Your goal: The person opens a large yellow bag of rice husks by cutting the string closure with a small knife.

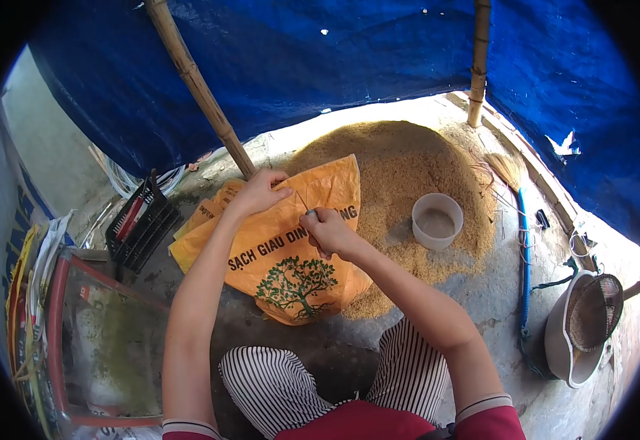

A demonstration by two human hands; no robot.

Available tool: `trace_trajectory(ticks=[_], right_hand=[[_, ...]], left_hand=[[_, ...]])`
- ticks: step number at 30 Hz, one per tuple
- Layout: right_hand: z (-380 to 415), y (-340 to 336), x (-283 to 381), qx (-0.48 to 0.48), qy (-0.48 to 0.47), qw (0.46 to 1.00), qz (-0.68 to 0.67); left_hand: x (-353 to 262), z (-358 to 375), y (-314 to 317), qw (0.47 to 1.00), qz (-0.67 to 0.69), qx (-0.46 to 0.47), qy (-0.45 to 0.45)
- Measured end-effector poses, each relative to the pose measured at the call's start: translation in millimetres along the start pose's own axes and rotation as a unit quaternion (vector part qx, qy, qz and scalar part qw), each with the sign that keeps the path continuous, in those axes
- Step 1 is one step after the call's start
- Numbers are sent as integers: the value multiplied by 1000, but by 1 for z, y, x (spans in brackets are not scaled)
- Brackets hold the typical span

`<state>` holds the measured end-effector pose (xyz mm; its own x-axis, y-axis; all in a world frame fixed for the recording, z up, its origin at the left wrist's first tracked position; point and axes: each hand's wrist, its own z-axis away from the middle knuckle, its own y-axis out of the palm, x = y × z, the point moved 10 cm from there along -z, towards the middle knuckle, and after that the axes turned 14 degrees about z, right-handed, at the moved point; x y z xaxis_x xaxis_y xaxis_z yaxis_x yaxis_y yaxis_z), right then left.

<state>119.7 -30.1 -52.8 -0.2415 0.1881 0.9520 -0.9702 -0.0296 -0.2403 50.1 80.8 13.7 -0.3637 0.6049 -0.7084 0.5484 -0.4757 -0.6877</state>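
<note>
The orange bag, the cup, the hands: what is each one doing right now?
orange bag: lying flat on the ground, top edge held up.
left hand: closed on the bag's top edge.
right hand: closed on a thin needle-like tool, at the bag.
white cup: upright on the grain pile, some grain inside.

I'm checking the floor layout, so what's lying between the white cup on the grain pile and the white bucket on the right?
In the head view, between the white cup and the white bucket lie loose grain, bare concrete floor and a blue hose.
</note>
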Motion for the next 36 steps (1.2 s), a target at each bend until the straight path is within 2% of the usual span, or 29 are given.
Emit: trace_trajectory(ticks=[3, 6, 8, 9, 10, 11, 12, 14, 23, 36], right_hand=[[-5, 4, -5, 28, 11, 1000, -6], [-7, 7, -6, 46, 17, 999, -20], [-4, 16, -7, 109, 45, 985, -126], [-7, 12, -10, 110, 45, 985, -126], [-7, 22, -13, 177, 69, 947, -260], [-4, 32, -10, 240, 92, 885, -388], [-5, 30, -12, 240, 92, 885, -388], [-1, 34, -4, 282, 85, 834, -467], [0, 39, -4, 234, 81, 900, -360], [0, 39, -3, 221, 82, 896, -376]], left_hand=[[-12, 5, 2, 1000, 13, -2, 14], [-9, 9, 2, 1000, 18, -9, -20], [-13, 11, -1, 999, 25, -30, -1], [-13, 13, 0, 999, 25, -30, -1], [-15, 15, -2, 998, 24, -51, 9], [-17, 16, -5, 997, 22, -72, 19], [-15, 16, -6, 997, 22, -73, 20], [-6, 13, -5, 997, 35, -62, -3], [-1, 12, -6, 997, 18, -67, -21], [-7, 16, -7, 998, 26, -58, -30]])
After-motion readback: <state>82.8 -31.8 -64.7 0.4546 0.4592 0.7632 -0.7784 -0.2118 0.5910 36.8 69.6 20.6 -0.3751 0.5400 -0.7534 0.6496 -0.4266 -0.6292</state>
